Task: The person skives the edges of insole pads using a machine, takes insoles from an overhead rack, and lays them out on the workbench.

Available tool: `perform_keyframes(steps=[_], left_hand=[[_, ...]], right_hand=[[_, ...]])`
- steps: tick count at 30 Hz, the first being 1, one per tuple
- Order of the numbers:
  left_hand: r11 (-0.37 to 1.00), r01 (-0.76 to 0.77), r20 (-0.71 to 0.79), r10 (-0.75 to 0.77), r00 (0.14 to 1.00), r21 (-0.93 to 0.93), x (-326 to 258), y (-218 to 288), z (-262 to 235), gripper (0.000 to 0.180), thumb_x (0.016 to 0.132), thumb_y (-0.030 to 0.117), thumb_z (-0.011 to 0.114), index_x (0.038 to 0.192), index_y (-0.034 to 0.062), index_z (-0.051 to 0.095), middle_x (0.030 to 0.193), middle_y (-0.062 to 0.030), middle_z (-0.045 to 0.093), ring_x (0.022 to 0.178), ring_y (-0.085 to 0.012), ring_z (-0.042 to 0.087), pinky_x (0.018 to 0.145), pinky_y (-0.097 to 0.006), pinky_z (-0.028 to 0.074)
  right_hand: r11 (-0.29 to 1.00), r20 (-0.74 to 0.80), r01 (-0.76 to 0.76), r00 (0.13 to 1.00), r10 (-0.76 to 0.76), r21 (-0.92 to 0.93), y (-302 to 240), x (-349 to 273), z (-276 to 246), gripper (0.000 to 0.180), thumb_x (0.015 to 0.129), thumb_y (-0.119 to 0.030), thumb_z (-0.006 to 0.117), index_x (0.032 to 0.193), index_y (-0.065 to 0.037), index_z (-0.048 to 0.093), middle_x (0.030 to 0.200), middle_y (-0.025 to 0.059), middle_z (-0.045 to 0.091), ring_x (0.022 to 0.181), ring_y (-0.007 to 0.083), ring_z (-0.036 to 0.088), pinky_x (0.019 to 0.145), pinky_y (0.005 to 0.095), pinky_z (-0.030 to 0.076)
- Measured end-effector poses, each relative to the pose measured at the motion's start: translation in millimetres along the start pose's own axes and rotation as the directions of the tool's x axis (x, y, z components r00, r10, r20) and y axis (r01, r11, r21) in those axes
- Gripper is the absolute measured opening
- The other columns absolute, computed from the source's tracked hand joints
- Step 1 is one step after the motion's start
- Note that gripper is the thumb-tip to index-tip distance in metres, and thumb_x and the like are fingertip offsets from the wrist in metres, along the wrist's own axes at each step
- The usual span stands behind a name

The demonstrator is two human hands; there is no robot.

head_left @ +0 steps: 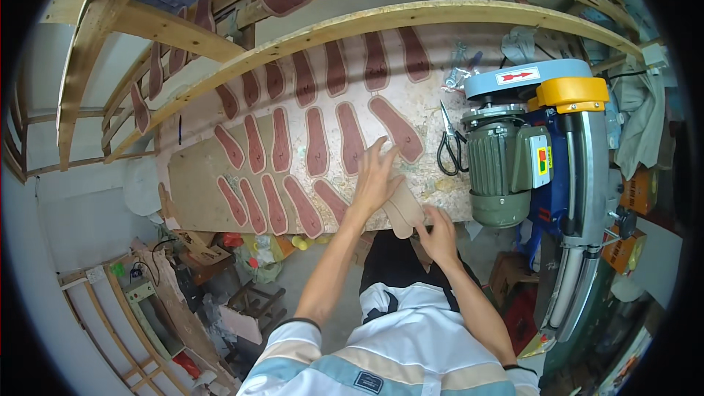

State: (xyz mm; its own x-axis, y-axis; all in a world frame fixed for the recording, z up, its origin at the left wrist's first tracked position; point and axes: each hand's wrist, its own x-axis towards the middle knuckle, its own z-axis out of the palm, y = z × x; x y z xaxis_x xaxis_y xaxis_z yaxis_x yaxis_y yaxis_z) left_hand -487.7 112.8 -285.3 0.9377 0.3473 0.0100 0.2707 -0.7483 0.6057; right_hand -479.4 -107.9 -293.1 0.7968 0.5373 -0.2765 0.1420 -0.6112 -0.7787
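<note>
Two plain tan insoles overlap at the table's near edge, and their heel ends stick out beyond it. My left hand rests palm down over their far end, fingers spread toward the maroon insole behind. At the near end, my right hand grips the right edge of the tan insoles between thumb and fingers. Just right of my left hand's fingertips lies another maroon insole with a tan border. What is under my left palm is hidden.
Rows of maroon insoles cover the table. Black-handled scissors lie beside a machine with a green motor at the right. A wooden rack bar crosses above the far side. A small stool stands below left.
</note>
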Motion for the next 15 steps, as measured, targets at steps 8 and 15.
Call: perform_keyframes(steps=[8,15], left_hand=[[0.902,0.368,-0.174,-0.409,0.896,-0.227,-103,3,-15,0.068,0.082,0.015,0.078,0.141,0.0083,0.045,0.144,-0.0219,0.033,0.134,-0.0395,0.039,0.109,-0.046,0.037],[0.637,0.442,-0.006,-0.574,0.819,-0.631,-139,16,-9,0.051,0.096,0.009,0.063,0.142,0.0039,0.044,0.130,-0.0093,0.053,0.104,-0.0165,0.055,0.094,-0.031,0.046]], right_hand=[[0.945,-0.038,-0.066,0.998,0.057,-0.321,-5,24,30,0.039,0.081,-0.021,0.078,0.110,-0.002,0.061,0.111,0.0222,0.063,0.104,0.0412,0.060,0.089,0.0491,0.047],[0.909,0.162,-0.034,0.986,-0.037,0.416,-39,-40,-114,0.033,0.092,-0.008,0.062,0.124,-0.004,0.060,0.114,0.0183,0.066,0.107,0.0296,0.065,0.093,0.0375,0.049]])
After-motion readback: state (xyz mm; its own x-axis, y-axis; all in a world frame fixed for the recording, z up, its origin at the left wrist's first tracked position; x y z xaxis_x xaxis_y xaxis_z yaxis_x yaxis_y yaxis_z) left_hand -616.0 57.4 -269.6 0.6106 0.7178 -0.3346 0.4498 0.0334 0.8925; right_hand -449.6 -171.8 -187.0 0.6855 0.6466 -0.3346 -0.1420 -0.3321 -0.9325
